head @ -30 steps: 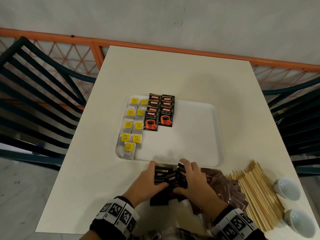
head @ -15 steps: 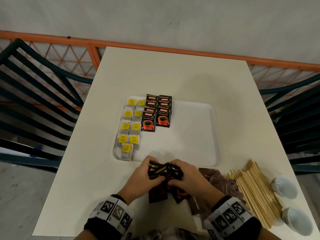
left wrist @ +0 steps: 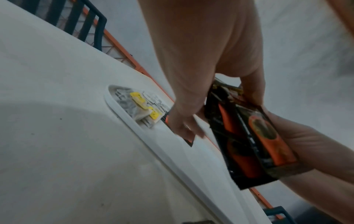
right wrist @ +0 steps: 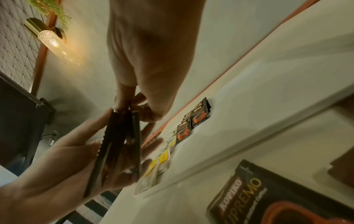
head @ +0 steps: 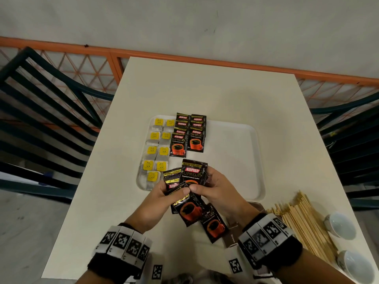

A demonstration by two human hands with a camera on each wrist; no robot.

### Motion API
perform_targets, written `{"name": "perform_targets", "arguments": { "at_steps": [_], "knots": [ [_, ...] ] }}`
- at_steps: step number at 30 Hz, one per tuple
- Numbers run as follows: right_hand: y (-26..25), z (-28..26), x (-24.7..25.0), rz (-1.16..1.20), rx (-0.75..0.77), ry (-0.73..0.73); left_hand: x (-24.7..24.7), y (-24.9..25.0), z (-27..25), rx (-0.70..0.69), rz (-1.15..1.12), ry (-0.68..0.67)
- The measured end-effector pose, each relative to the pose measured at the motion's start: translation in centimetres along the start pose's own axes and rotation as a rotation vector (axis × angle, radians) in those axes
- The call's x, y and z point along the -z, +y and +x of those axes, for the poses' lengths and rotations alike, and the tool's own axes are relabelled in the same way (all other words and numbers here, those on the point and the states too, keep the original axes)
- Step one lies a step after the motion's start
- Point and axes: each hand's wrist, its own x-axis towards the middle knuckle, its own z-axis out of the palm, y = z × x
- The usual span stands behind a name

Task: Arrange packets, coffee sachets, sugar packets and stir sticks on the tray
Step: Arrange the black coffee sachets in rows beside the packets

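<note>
Both hands hold one fanned bundle of black coffee sachets (head: 192, 174) just above the near edge of the white tray (head: 231, 156). My left hand (head: 164, 194) grips the bundle from the left, thumb on top. My right hand (head: 213, 185) pinches the front sachet from the right. In the left wrist view the bundle (left wrist: 249, 136) sits between both hands. On the tray lie tea bags with yellow tags (head: 155, 152) and two columns of coffee sachets (head: 188, 138). One more sachet (head: 214, 224) lies on the table below my hands. Wooden stir sticks (head: 301, 222) lie right of it.
Brown sugar packets (head: 231, 238) show partly under my right wrist. Two white cups (head: 340, 225) stand at the table's right front corner. The tray's right half is bare. Dark slatted chairs (head: 51, 119) flank the table, and an orange rail runs behind it.
Both hands have lifted the sachet bundle off the table and carried it forward to the tray's near edge. The bundle is fanned out more than before.
</note>
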Motion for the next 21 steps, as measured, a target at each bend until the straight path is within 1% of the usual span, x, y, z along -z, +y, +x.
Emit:
{"name": "perform_targets", "arguments": {
  "at_steps": [2,4,7,9,11,12,15,17,21],
  "knots": [
    [-0.1,-0.1,0.0,-0.023,-0.005,-0.007,0.1,-0.1,-0.1,-0.012,0.007,0.018],
    [-0.3,-0.2,0.0,-0.123,-0.003,-0.022,0.1,-0.2,-0.2,-0.022,0.026,0.038],
    [-0.8,-0.4,0.1,-0.405,0.023,-0.049,0.2,-0.2,-0.3,-0.031,0.031,0.072],
    [-0.9,-0.8,0.6,-0.605,0.000,0.000,0.4,-0.1,-0.3,-0.024,0.022,0.118],
    [-0.6,-1.6,1.5,-0.844,-0.083,0.050,1.0,0.1,-0.4,-0.030,0.014,0.170],
    [-0.2,-2.1,2.0,-0.987,-0.141,0.035,1.3,0.1,-0.5,-0.035,0.008,0.191],
    [1.3,-3.4,2.8,-1.379,-0.313,-0.087,2.3,0.4,-0.5,-0.065,-0.003,0.236],
    [2.1,-3.6,2.6,-1.478,-0.333,-0.113,2.7,0.6,-0.5,-0.074,-0.016,0.252],
    [3.4,-3.6,2.1,-1.416,-0.320,-0.078,2.9,0.6,-0.5,-0.073,-0.009,0.266]
  ]
}}
